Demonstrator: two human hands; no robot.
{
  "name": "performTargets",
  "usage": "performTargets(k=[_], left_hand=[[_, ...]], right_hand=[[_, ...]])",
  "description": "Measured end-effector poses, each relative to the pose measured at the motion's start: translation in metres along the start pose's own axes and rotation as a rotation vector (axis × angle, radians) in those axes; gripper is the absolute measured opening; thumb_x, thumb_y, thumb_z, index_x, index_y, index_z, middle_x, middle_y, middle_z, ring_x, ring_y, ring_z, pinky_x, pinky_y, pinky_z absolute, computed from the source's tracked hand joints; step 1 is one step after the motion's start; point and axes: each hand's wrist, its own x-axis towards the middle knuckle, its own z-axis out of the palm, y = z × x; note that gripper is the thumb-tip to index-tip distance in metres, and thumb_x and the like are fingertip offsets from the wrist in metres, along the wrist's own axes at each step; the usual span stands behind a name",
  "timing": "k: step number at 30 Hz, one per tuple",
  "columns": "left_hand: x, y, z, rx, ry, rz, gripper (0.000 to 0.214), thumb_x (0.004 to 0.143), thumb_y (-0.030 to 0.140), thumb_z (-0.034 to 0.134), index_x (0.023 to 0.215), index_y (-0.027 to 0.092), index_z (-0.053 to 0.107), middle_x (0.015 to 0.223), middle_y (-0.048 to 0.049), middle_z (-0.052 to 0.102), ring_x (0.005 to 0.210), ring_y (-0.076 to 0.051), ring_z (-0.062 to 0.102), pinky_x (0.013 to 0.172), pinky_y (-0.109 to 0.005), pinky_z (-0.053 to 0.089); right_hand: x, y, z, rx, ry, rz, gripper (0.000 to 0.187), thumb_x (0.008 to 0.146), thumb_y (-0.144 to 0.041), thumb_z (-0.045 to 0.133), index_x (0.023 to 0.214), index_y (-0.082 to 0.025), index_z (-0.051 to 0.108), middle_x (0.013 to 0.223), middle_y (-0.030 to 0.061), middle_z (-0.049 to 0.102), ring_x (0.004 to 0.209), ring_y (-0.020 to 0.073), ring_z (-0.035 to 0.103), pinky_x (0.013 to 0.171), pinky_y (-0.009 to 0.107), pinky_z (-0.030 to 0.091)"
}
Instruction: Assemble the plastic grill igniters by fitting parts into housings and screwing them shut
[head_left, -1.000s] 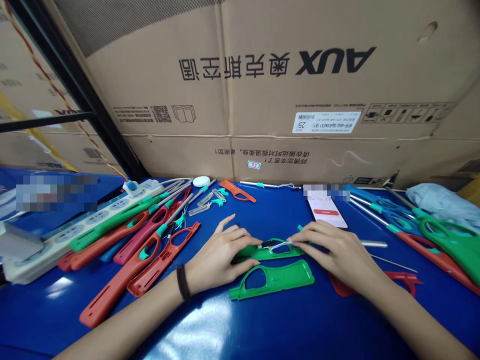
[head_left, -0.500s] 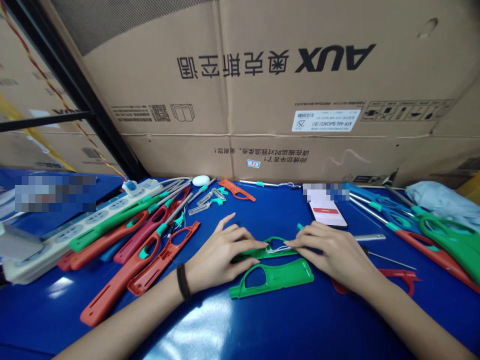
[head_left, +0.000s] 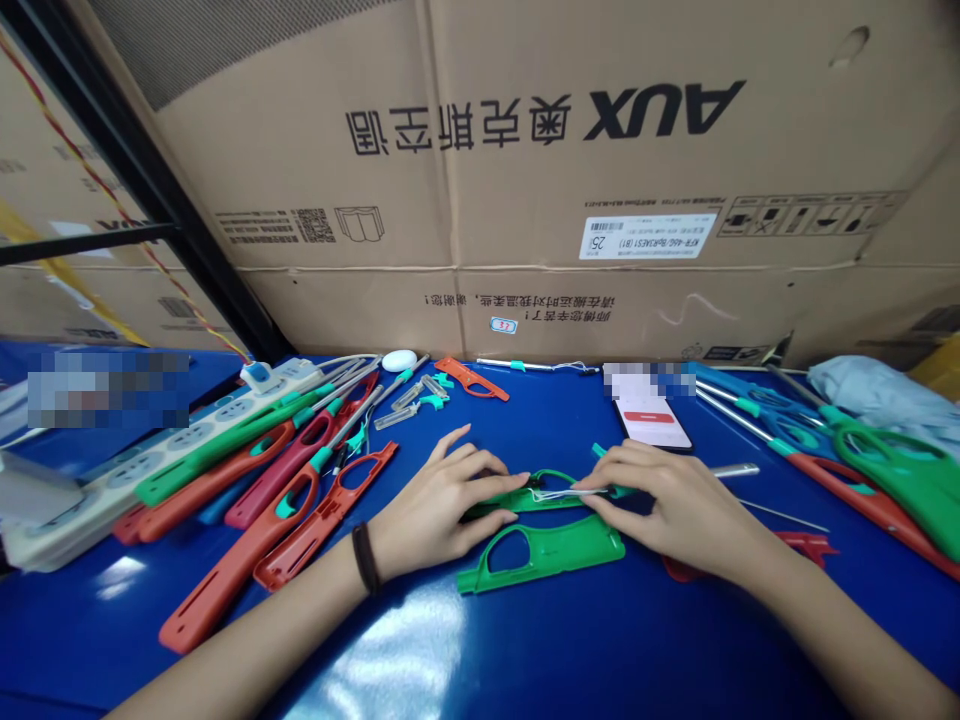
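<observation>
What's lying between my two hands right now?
In the head view, a green lighter shell bridges the gap between your left hand and right hand, with thin white wires running across it.

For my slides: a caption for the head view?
Left hand steadies a green lighter shell, right hand on thin wire.
</observation>
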Motion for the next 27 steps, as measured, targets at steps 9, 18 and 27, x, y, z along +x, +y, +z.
performTargets(k=[9,18,27], left_hand=[[0.0015,0.0021,-0.0001,-0.027,-0.068,-0.016,0.033,0.091,0.031,0.053,0.125,0.029,0.055,0.111,-0.0032,0.06,0.104,-0.018,0.055,0.111,-0.051,0.019],[0.0007,0.0004,0.0015,-0.031,-0.048,0.01,0.033,0.092,0.03,0.052,0.124,0.027,0.056,0.109,-0.0036,0.061,0.101,-0.018,0.055,0.111,-0.048,0.02],[0.0008,-0.0012,0.0014,-0.04,-0.031,0.011,0.034,0.092,0.031,0.052,0.125,0.028,0.055,0.109,-0.004,0.061,0.101,-0.018,0.056,0.11,-0.05,0.021]], right_hand=[[0.001,-0.0013,0.0,0.042,-0.018,0.031,0.017,0.089,-0.031,0.054,0.083,-0.026,0.069,0.083,-0.0008,0.069,0.079,0.0162,0.063,0.081,0.032,0.05],[-0.0001,0.0008,-0.0007,0.043,-0.035,0.033,0.013,0.087,-0.027,0.056,0.086,-0.027,0.069,0.087,-0.0007,0.068,0.081,0.0155,0.064,0.073,0.028,0.05],[0.0006,-0.0021,0.0009,0.067,-0.053,0.052,0.017,0.09,-0.032,0.052,0.084,-0.026,0.067,0.085,-0.0011,0.068,0.078,0.0142,0.064,0.069,0.025,0.049]])
